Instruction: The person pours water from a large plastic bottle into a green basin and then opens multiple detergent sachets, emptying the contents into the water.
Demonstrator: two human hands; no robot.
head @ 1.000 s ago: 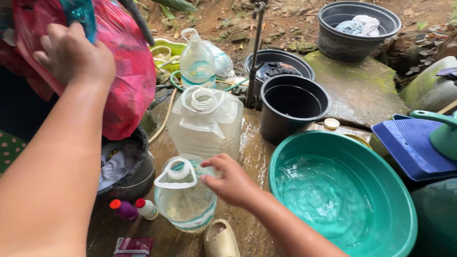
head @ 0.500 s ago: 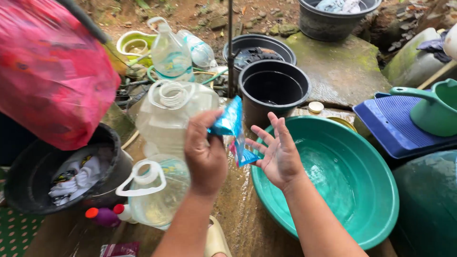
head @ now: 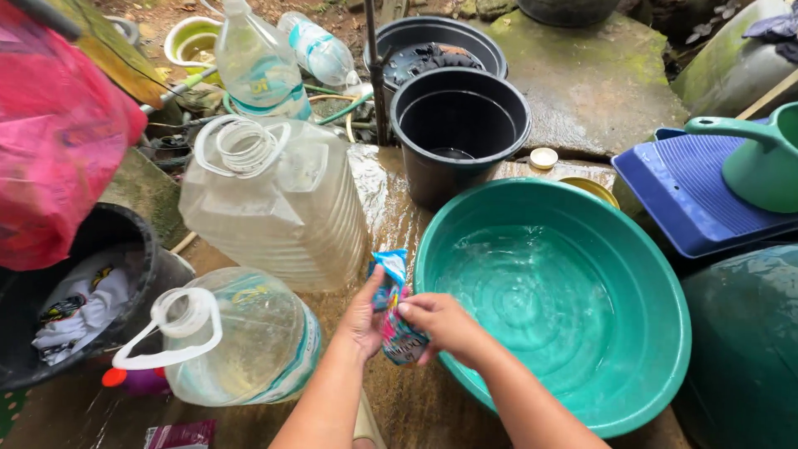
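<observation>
1. Left hand point(head: 363, 320): fingers curled closed on the left edge of a small blue-and-pink sachet point(head: 393, 312), thumb pressed against its front.
2. Right hand point(head: 440, 324): fingers pinched shut on the right side of the same sachet, thumb on top, knuckles just over the near-left rim of the basin.
3. Sachet: held upright between both hands, above the wet ground, just outside the left rim of the green basin point(head: 657, 283).
4. Green basin: round, partly filled with clear rippling water.
5. Black bucket point(head: 460, 137): behind the basin, touching or almost touching its far rim.
6. Large clear jug point(head: 274, 204): left of the hands, open neck, ribbed wall.
7. Smaller clear jug point(head: 241, 337): lying tilted at near left, white ring handle toward the camera.
8. Blue washboard point(head: 690, 195): at right, beyond the basin, with a green dipper point(head: 761, 158) resting on it.
</observation>
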